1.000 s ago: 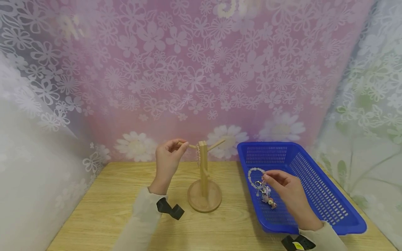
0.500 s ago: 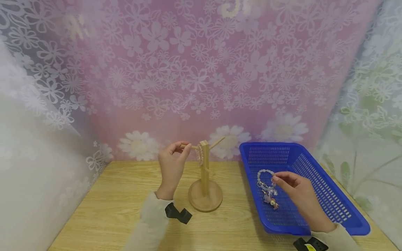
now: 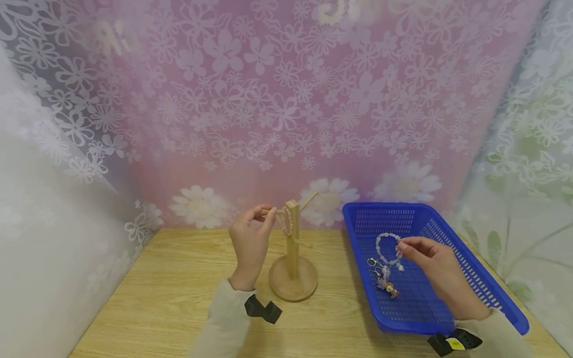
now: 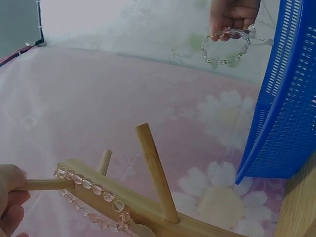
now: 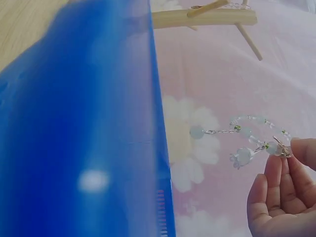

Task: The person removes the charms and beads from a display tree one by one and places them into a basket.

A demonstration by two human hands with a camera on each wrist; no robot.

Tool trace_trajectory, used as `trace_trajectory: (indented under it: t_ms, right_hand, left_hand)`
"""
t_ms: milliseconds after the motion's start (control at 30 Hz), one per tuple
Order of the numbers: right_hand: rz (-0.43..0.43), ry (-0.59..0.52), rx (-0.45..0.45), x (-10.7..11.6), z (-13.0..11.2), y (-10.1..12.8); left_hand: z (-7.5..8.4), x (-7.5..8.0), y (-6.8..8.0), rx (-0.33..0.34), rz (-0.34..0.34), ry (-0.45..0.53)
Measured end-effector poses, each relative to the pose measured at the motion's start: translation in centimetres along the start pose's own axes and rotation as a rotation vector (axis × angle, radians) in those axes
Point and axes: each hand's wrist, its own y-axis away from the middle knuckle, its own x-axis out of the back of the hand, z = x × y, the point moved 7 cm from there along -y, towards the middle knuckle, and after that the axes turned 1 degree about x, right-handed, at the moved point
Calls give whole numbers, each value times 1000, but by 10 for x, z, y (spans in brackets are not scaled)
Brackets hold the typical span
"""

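Note:
The wooden peg stand point(image 3: 293, 253) stands upright on the table, and my left hand point(image 3: 249, 243) pinches the end of its left peg point(image 4: 47, 184) between thumb and fingers. A pink clear-beaded bracelet point(image 4: 98, 190) hangs on that peg, close against the post. My right hand point(image 3: 440, 273) pinches a pale beaded bracelet point(image 3: 378, 247) at one side, holding it up over the blue basket point(image 3: 373, 313). Small charms dangle from this bracelet, among them a pale flower-like bead point(image 5: 242, 157). Below it, charm keychains point(image 3: 388, 289) with metal clasps lie in the basket.
The blue basket has perforated walls and takes up the table's right side. Another peg point(image 3: 309, 200) juts from the stand toward the back right. A flowered pink curtain point(image 3: 268, 124) closes off the back of the wooden table point(image 3: 174, 283).
My right hand has moved right and lifted the pale bracelet away from the keychains. The stand has turned slightly, its lower peg swinging right, while my left hand keeps its pinch on the left peg.

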Motion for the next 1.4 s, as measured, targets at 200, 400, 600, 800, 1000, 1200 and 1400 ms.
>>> trace_trajectory:
  t_ms: [200, 400, 600, 800, 1000, 1200, 1400]
  right_hand:
    - [-4, 40, 21, 5, -5, 0]
    - [-19, 19, 16, 8, -7, -3]
    - [-36, 2, -36, 12, -2, -7]
    - [-49, -32, -44, 17, 3, -12]
    - [-57, 5, -60, 25, 11, -24]
    - [-77, 43, -110, 29, 25, -37]
    - [-96, 48, -98, 28, 34, -47]
  left_hand:
    - [6, 2, 4, -6, 23, -26]
    - [11, 2, 7, -60, 42, -54]
    - [8, 1, 6, -153, -3, -34]
    - [5, 1, -5, -252, -175, -28]
    - [-9, 1, -10, -226, -334, 77]
    - [-30, 1, -5, -94, -380, 146]
    - [-40, 1, -3, 27, -396, 112]
